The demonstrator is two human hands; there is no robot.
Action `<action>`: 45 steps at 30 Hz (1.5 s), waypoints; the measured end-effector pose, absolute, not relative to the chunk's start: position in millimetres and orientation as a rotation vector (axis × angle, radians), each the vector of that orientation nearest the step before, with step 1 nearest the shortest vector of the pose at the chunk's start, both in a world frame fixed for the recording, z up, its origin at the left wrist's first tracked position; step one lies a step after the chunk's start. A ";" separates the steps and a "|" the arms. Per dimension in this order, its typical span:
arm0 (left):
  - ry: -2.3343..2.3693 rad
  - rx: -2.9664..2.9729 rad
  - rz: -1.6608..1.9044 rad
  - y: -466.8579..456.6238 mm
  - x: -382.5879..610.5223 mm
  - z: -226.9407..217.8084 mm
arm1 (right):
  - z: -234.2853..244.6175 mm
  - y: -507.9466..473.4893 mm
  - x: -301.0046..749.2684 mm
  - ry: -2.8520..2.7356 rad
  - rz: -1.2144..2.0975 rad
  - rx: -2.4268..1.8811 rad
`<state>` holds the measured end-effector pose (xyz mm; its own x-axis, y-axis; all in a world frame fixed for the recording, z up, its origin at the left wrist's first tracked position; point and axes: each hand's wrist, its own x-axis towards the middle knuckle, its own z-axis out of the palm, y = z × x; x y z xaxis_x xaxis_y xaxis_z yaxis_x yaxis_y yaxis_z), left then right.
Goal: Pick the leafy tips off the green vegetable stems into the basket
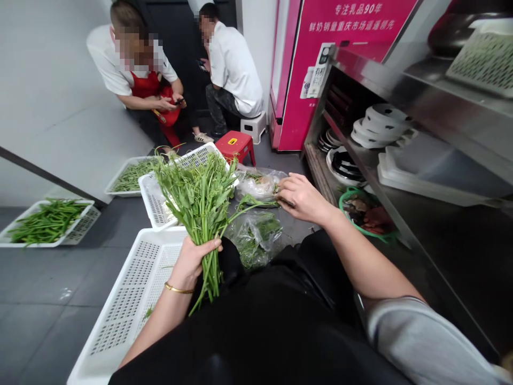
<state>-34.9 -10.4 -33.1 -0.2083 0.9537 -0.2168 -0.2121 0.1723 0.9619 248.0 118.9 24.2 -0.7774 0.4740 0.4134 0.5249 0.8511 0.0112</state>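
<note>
My left hand (196,256) is closed round the stems of a thick bunch of pea shoots (196,192), held upright with leaves and thin tendrils fanning out on top. One loose sprig (250,202) reaches from the bunch toward my right hand (298,198). The fingers of that hand are curled in beside a clear plastic bag (260,184); what they pinch, if anything, is hidden. Below lies a second clear bag (256,240) with greens inside. Under my left forearm stands a white perforated basket (136,289) holding a few green scraps.
Another white basket (152,198) stands behind the bunch. Baskets of green stalks (48,219) and beans (134,174) sit leftward. A red stool (234,144) is ahead; two people sit beyond. At right are a steel shelf (377,171) with dishes and a green basket (344,200).
</note>
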 end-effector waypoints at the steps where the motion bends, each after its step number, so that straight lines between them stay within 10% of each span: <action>1: 1.313 0.788 1.311 -10.6 -35.6 -33.4 | 21.4 119.0 246.6 -2.627 -0.167 -0.745; 13: 1.345 0.810 1.301 -13.7 -36.4 -35.1 | 27.3 109.4 245.1 -2.054 0.133 -0.773; 45: 1.494 1.063 1.206 -11.2 -20.1 -36.6 | -1.8 77.2 141.2 -2.759 0.170 -0.981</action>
<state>-20.1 -11.2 -36.6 -0.2124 0.9683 -0.1313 0.0763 0.1504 0.9857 141.2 77.2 -1.8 -0.7571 0.6342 0.1568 0.6101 0.7722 -0.1774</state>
